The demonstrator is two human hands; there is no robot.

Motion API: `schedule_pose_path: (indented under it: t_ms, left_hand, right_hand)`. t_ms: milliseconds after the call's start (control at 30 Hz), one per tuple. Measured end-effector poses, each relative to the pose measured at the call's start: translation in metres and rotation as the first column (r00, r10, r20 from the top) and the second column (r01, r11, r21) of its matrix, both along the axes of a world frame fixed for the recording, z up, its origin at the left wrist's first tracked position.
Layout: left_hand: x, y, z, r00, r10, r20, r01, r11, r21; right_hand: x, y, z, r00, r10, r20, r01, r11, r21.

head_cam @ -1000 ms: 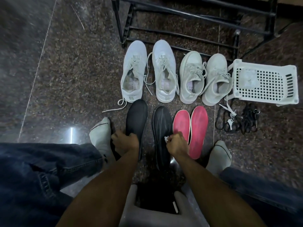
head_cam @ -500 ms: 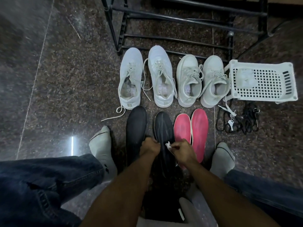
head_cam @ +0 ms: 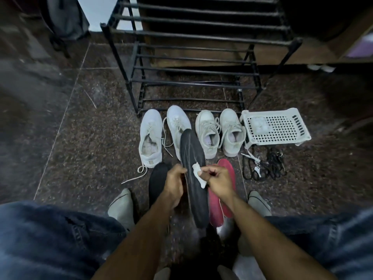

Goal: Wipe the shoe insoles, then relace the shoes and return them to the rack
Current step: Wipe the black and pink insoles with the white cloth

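My left hand (head_cam: 175, 183) grips the left edge of a black insole (head_cam: 193, 174) and holds it raised off the floor, toe end pointing away from me. My right hand (head_cam: 217, 181) pinches a small white wipe (head_cam: 198, 172) against the insole's upper face. A second black insole (head_cam: 158, 178) lies on the floor to the left. Two red insoles (head_cam: 228, 168) lie to the right, partly hidden by my right hand. Two pairs of white sneakers (head_cam: 151, 138) (head_cam: 207, 132) stand in a row before the black shoe rack (head_cam: 193, 63).
A white perforated plastic basket (head_cam: 276, 126) sits right of the sneakers, with a tangle of black laces (head_cam: 264, 164) in front of it. My socked feet (head_cam: 121, 207) (head_cam: 258, 201) flank the insoles. Dark speckled stone floor lies all around.
My left hand left the far-left black insole, took hold of the second black one and lifted it off the floor. My right hand rose with the wipe. The view tilted up toward the rack.
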State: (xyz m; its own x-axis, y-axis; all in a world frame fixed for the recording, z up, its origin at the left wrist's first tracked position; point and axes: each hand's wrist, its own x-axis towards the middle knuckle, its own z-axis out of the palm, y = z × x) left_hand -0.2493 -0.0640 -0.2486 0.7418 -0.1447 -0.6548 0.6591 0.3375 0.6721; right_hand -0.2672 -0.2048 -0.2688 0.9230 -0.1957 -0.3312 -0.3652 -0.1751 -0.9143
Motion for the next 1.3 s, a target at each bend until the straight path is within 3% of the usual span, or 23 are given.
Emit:
schedule_pose_path:
  t_ms: [100, 167, 233, 333, 400, 500, 667, 833, 1000, 1100, 1200, 1267, 1300]
  left_hand:
    - [0.000, -0.003, 0.026, 0.999, 0.045, 0.007, -0.043, 0.979, -0.200]
    - [-0.003, -0.006, 0.041, 0.998, 0.059, 0.024, -0.049, 0.954, -0.297]
    - [-0.007, -0.009, 0.050, 0.999, 0.037, 0.009, -0.031, 0.920, -0.392]
    - [-0.006, -0.008, 0.060, 0.999, 0.015, 0.042, 0.007, 0.884, -0.468]
    - [-0.002, -0.007, 0.067, 0.997, 0.010, 0.078, 0.028, 0.879, -0.476]
    - [0.003, -0.006, 0.070, 0.994, 0.062, 0.094, -0.014, 0.895, -0.446]
    - [0.001, -0.006, 0.064, 0.986, 0.101, 0.135, -0.021, 0.867, -0.498]
    - [-0.004, -0.014, 0.074, 0.981, 0.135, 0.141, -0.039, 0.844, -0.535]
    - [-0.014, -0.013, 0.082, 0.957, -0.240, 0.165, 0.287, 0.688, -0.667]
    - [-0.016, -0.013, 0.096, 0.957, -0.237, 0.166, 0.289, 0.768, -0.571]
    - [-0.014, -0.014, 0.109, 0.982, -0.076, 0.172, 0.143, 0.894, -0.425]
    - [-0.011, -0.015, 0.111, 0.957, 0.136, 0.258, -0.027, 0.922, -0.385]
    - [-0.010, -0.018, 0.109, 0.956, 0.148, 0.254, -0.040, 0.922, -0.385]
  right_hand:
    - [0.005, 0.003, 0.032, 1.000, -0.006, 0.005, 0.006, 0.999, 0.051]
    - [0.004, 0.003, 0.050, 0.997, 0.078, 0.000, -0.078, 0.997, -0.014]
    - [0.001, 0.002, 0.064, 0.982, 0.185, 0.043, -0.172, 0.962, -0.214]
    - [-0.003, -0.004, 0.085, 0.928, 0.324, 0.183, -0.149, 0.774, -0.615]
    - [-0.008, -0.004, 0.104, 0.862, 0.441, 0.250, -0.155, 0.698, -0.699]
    - [-0.020, 0.002, 0.125, 0.802, 0.557, 0.214, -0.218, 0.608, -0.764]
    - [-0.032, 0.005, 0.134, 0.696, 0.703, 0.148, -0.362, 0.521, -0.773]
    - [-0.021, 0.009, 0.147, 0.705, 0.692, 0.154, -0.316, 0.501, -0.806]
    - [0.023, 0.000, 0.167, 0.773, 0.613, 0.165, -0.166, 0.447, -0.879]
    - [0.034, 0.002, 0.172, 0.829, 0.525, 0.192, -0.095, 0.471, -0.877]
    - [0.009, 0.009, 0.169, 0.783, 0.587, 0.203, -0.252, 0.599, -0.760]
    - [-0.018, 0.016, 0.166, 0.699, 0.689, 0.191, -0.362, 0.571, -0.737]
    - [-0.024, 0.016, 0.164, 0.672, 0.721, 0.168, -0.346, 0.506, -0.790]
